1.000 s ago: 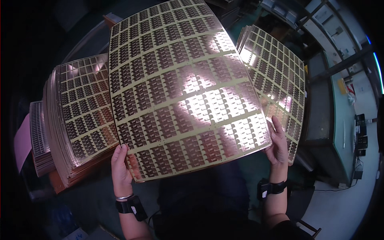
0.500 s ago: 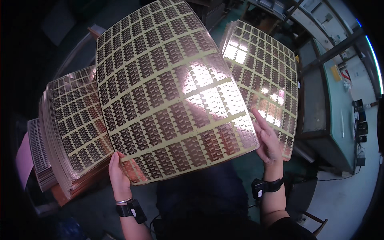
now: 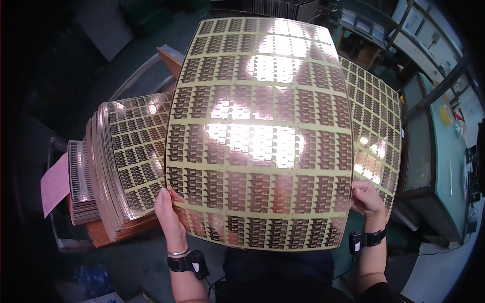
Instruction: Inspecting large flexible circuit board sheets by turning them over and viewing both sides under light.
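A large circuit board panel (image 3: 262, 194), yellowish with rows of copper patterns, stands raised and tilted in front of me, bright reflections across its middle. My left hand (image 3: 169, 217) is closed on its lower left edge, the thumb in front and the other fingers partly behind. At the lower right edge my right hand (image 3: 368, 198) grips it with curled fingers, their tips partly hidden by the panel. To the left lies a thick stack of similar panels (image 3: 136, 151). Behind the held panel's right side, another such panel (image 3: 376, 116) is partly covered.
A pink sheet (image 3: 54, 186) sits by a smaller stack of boards (image 3: 81, 177) at far left. Beneath the stacks shows a wooden board (image 3: 101, 235). A green-topped cabinet (image 3: 444, 151) stands on the right; a metal-framed rack (image 3: 404, 35) is behind it.
The held panel has turned from a slant to nearly square in front of me. My right hand's fingers, stretched out before, are now curled at its edge. The whole view has shifted.
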Action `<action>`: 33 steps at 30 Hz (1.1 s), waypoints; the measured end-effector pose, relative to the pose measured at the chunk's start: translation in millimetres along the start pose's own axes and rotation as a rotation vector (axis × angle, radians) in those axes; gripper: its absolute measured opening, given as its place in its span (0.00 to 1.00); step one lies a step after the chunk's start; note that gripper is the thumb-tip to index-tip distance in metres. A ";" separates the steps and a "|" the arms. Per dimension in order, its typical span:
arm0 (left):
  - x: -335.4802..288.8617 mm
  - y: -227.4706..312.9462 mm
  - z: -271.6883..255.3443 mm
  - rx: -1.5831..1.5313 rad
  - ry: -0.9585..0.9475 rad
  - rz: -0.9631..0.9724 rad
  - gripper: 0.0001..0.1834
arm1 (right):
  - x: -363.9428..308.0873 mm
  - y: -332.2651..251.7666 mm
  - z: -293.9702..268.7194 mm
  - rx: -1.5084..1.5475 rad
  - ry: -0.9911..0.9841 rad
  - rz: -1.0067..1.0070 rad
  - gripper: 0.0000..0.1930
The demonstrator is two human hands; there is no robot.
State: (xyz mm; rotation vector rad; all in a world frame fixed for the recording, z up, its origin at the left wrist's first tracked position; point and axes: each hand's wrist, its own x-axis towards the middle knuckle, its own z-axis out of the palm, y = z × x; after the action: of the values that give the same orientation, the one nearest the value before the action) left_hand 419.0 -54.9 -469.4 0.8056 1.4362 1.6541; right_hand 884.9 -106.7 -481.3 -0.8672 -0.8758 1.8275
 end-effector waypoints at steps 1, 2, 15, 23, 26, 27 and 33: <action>2.8 10.3 4.9 0.016 -0.065 -0.004 0.15 | 2.9 -2.2 -6.0 0.004 0.063 -0.090 0.23; 6.1 18.7 10.8 0.033 -0.131 -0.009 0.15 | 5.4 -6.1 -10.5 0.008 0.128 -0.181 0.21; 39.5 50.0 59.2 0.333 -0.201 0.456 0.20 | 14.1 -25.0 17.9 0.317 0.577 -0.748 0.19; -5.2 -29.1 66.3 -0.525 -0.663 -0.364 0.22 | 19.3 0.1 55.8 0.427 0.484 -0.770 0.20; -16.1 -19.7 103.9 -0.380 -0.209 -0.287 0.13 | 9.7 10.7 70.9 0.315 0.523 -0.756 0.22; -14.2 -18.8 102.7 -0.341 -0.176 -0.262 0.12 | -1.2 8.2 66.2 0.279 0.471 -0.689 0.23; -8.5 5.6 88.6 -0.273 -0.105 -0.209 0.10 | -67.1 -16.3 -18.4 0.447 0.528 -0.824 0.19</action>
State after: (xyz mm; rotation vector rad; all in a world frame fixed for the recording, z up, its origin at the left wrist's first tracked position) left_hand 498.4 -19.3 -449.6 0.5601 1.1487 1.5792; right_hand 930.5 -158.8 -463.5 -0.5325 -0.3619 0.9402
